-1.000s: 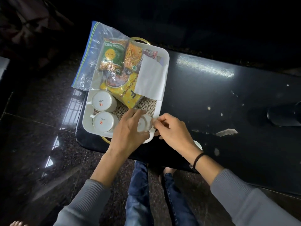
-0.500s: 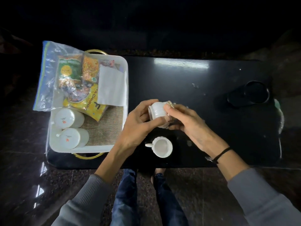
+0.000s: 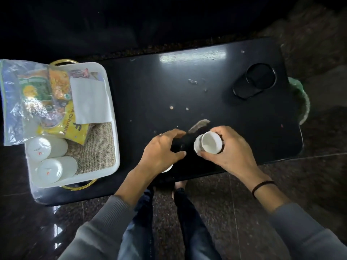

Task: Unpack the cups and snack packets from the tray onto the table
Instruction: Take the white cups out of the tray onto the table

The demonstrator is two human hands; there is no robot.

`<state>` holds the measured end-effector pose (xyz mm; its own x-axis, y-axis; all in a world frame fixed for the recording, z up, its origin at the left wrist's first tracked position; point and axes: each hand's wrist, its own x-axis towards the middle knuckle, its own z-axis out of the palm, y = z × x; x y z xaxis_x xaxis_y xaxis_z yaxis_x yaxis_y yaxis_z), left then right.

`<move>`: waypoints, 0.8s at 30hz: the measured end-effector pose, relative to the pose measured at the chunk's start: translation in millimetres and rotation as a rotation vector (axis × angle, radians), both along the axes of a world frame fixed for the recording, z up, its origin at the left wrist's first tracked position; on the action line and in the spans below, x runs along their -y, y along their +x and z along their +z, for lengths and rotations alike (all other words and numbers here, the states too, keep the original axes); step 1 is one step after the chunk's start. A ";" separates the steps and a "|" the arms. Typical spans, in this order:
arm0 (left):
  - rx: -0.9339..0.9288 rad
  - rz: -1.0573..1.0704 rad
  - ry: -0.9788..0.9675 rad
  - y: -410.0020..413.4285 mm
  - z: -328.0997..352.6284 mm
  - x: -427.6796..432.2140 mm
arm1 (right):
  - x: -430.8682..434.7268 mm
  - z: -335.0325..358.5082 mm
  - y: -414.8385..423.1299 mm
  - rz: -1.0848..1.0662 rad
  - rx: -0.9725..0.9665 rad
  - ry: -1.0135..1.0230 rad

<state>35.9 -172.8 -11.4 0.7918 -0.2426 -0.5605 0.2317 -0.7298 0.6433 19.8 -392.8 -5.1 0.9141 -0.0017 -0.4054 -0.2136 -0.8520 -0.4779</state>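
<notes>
My right hand [image 3: 228, 152] is shut on a small white cup [image 3: 209, 142], held mouth-up just above the black table [image 3: 150, 91] near its front edge. My left hand [image 3: 161, 151] hovers beside it, fingers apart and holding nothing. Under my left wrist a second white cup [image 3: 167, 168] shows only as a sliver on the table. The white tray [image 3: 111, 109] sits on the table's left end. Inside it two white cups [image 3: 47, 147] [image 3: 56, 168] lie upside down at the front. Snack packets [image 3: 62, 109] in a clear zip bag and a white napkin [image 3: 90, 100] fill its back half.
A black round holder [image 3: 255, 80] lies at the table's far right. Crumbs and a scrap [image 3: 199, 124] dot the table's middle. The tray hangs slightly over the table's left edge. My legs and a dark stone floor [image 3: 244, 194] are below the front edge.
The cup came out of the tray, passed from both hands into my right hand alone, turned mouth-up and moved right. My left hand let go and opened.
</notes>
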 end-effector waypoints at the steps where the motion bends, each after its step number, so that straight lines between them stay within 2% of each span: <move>1: 0.006 -0.017 0.023 -1.6 -0.6 1.3 | 2.4 -5.7 -5.1 0.052 0.015 -0.054; 7: 0.057 -0.096 0.089 -10.4 -7.4 4.9 | -2.3 -25.3 -25.9 0.266 0.141 -0.215; 12: 0.094 -0.101 0.080 -16.2 -14.0 4.4 | -12.6 -29.9 -38.5 0.287 0.267 -0.288; 19: 0.102 -0.076 0.081 -22.9 -17.4 1.5 | -19.2 -35.8 -41.6 0.302 0.195 -0.308; 24: 0.129 -0.051 0.067 -25.6 -15.2 -3.9 | -23.3 -27.4 -36.6 0.393 0.146 -0.349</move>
